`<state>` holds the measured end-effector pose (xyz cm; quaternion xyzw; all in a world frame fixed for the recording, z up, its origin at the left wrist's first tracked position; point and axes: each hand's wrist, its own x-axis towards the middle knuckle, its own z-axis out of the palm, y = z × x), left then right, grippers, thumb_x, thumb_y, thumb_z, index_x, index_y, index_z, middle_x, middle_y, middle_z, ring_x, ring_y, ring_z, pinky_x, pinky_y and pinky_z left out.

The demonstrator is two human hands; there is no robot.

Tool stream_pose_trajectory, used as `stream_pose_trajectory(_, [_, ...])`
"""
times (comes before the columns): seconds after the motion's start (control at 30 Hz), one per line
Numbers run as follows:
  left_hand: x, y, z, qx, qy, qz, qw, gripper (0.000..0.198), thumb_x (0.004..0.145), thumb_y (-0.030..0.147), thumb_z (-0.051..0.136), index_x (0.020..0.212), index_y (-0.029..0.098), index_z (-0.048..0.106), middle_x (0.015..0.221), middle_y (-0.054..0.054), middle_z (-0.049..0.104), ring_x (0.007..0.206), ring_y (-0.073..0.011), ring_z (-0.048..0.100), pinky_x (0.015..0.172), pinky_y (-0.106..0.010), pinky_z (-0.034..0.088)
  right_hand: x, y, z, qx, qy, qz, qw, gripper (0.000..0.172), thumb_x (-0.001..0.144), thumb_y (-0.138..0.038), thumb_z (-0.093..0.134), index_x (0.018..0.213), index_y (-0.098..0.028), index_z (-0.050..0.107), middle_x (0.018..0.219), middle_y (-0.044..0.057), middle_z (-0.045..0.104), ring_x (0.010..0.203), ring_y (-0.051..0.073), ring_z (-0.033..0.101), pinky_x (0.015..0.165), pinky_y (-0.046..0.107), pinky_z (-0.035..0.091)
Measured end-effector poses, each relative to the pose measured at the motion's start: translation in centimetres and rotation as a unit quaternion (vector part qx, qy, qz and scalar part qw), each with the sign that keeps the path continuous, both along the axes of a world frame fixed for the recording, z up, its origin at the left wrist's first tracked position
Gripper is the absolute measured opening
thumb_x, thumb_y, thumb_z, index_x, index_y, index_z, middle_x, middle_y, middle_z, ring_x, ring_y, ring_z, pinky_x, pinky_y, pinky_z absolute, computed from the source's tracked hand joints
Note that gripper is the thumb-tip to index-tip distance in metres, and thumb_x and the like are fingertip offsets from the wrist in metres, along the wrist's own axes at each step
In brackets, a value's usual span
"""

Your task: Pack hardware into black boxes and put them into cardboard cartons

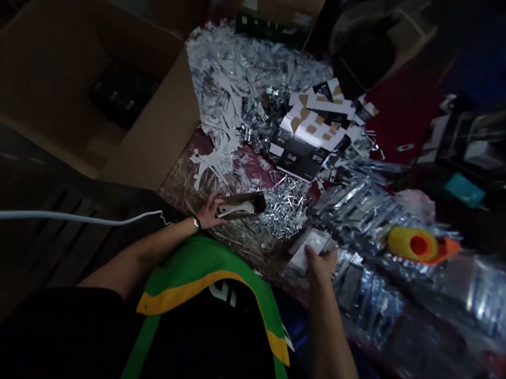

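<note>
Left of the left fingers [210, 210], a white cable [46, 218] running along a dark surface and an open cardboard box [143, 108] with a black object inside. Left fingers grasping a small brown open carton [242, 205], a dark wristband [194, 224] just behind them. Just right of those fingers, a heap of zinc-plated screws [285, 206] on a maroon table [179, 185] under clear plastic; beyond them, silver offcuts [243, 77] and flat black-and-white printed cartons [310, 138]. Right fingers [318, 260] closed around a small pale packet [312, 249], its contents too blurred to tell. Right of those fingers, rows of silver foil packets [361, 209] and, farther off, a yellow-and-orange object [416, 245].
</note>
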<state>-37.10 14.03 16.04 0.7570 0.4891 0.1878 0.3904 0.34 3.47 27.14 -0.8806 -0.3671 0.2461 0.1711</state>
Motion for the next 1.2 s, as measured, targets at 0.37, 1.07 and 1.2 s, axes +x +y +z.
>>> stream_pose_trajectory(0.37, [-4.0,2.9,-1.2,-0.017,-0.041,-0.109,0.993,0.060,0.074,0.024,0.078,0.127,0.016,0.052,0.141,-0.020,0.048,0.131,-0.0343,0.059,0.106,-0.054,0.056,-17.8,10.8,-1.8,-0.014,0.038,0.478,0.878,0.043,0.095,-0.022,0.051,0.134,-0.030,0.066,0.134,0.010,0.067,0.130,0.028,0.060,0.112,0.046,0.049])
stream_pose_trajectory(1.07, [1.3,14.5,3.3,-0.109,0.089,0.060,0.988,0.046,0.095,0.018,0.057,0.141,0.019,0.061,0.124,-0.014,0.068,0.110,-0.0269,0.066,0.097,-0.039,0.054,-17.7,39.8,-8.2,-0.114,-0.190,0.384,0.896,0.049,0.105,-0.013,0.025,0.143,0.002,0.051,0.139,0.034,0.053,0.131,0.038,0.051,0.101,0.049,0.046])
stream_pose_trajectory(1.2, [-3.0,9.1,7.4,-0.153,0.039,0.029,0.987,0.044,0.099,0.038,0.057,0.137,0.016,0.063,0.108,-0.012,0.073,0.096,-0.0256,0.070,0.088,-0.036,0.055,-15.4,35.9,-8.6,-0.143,-0.121,0.438,0.879,0.039,0.106,-0.020,0.038,0.139,-0.008,0.055,0.136,0.025,0.059,0.123,0.031,0.056,0.103,0.043,0.046])
